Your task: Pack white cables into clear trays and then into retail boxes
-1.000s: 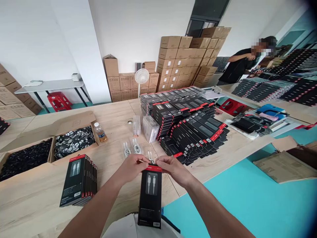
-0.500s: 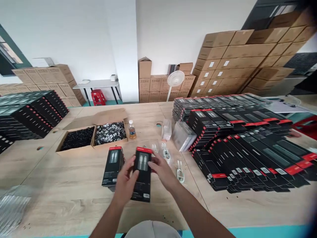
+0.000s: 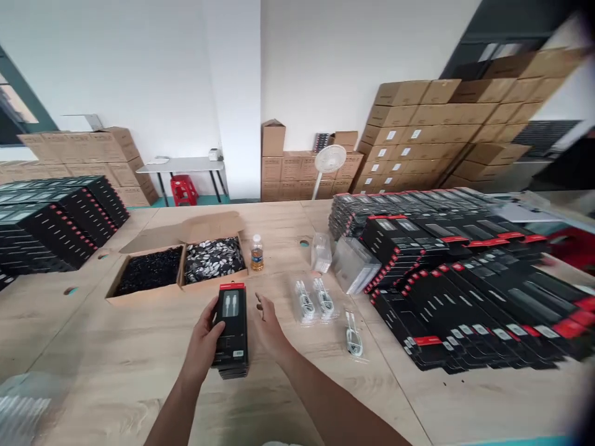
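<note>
My left hand (image 3: 203, 339) grips the side of a stack of black, red-topped cable boxes (image 3: 231, 328) on the wooden table (image 3: 106, 353). The top box shows a picture of a white cable. My right hand (image 3: 269, 325) is open, holding nothing, just right of the stack and apart from it. Further right lie clear bags of white cable (image 3: 304, 300), (image 3: 324, 298) and a looser cable in a bag (image 3: 353, 334).
An open carton holds black and patterned bundles (image 3: 181, 269). Nearby stand a water bottle (image 3: 256, 253) and clear packs (image 3: 354, 265). Large stacks of black boxes fill the table at right (image 3: 458, 285) and left (image 3: 51, 226). Cardboard cartons (image 3: 418, 127) line the far wall.
The box from my hands now sits on the stack under my left hand. My right hand has let go and moved right. The view has turned left since the earliest frame.
</note>
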{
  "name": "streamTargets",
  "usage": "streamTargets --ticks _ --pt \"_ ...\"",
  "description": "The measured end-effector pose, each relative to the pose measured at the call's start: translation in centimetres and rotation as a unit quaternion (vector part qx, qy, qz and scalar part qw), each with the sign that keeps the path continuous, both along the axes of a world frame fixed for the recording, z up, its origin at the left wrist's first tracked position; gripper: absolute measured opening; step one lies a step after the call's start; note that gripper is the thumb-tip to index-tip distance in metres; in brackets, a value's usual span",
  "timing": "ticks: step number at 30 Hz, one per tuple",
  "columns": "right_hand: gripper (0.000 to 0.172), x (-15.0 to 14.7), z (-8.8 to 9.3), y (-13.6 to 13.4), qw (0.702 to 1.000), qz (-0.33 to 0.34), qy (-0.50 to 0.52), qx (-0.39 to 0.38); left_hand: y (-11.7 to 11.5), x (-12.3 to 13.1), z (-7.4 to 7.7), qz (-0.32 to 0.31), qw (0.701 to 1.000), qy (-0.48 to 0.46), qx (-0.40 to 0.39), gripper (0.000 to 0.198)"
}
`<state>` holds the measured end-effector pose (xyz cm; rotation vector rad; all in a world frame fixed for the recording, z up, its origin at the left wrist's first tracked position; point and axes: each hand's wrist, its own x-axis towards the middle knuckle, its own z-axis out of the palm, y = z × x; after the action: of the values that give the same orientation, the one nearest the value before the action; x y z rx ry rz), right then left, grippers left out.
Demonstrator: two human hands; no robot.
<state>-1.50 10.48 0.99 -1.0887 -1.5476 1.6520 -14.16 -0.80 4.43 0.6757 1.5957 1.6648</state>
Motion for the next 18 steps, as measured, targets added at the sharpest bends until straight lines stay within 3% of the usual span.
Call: streamTargets --ticks 4,9,11,15,18 --pt "0.037 8.9 -1.5 2.4 0.986 -0.074 0.007 -0.149 0.0 0.1 0.0 0.004 0.999 -0.015 -0.035 0.068" --pt "0.033 24.1 -2.2 4.8 0.939 -0.276 0.030 -0.205 0.7 0.0 0.1 -0.011 0.995 -0.006 -0.097 0.073" --pt "0.027 28.9 -2.3 6.2 0.915 -0.340 0.050 -0.212 1.0 0.1 0.2 -0.012 0.991 0.024 -0.128 0.076" --pt "0.007 33.5 -3.3 9.5 0.887 -0.391 0.081 -0.233 1.5 0.0 0.1 0.000 0.984 0.076 -0.158 0.084" --pt "0.010 34.3 -4.5 11.4 0.879 -0.399 0.089 -0.243 1.7 -0.5 0.9 0.040 0.978 0.136 -0.151 0.086"
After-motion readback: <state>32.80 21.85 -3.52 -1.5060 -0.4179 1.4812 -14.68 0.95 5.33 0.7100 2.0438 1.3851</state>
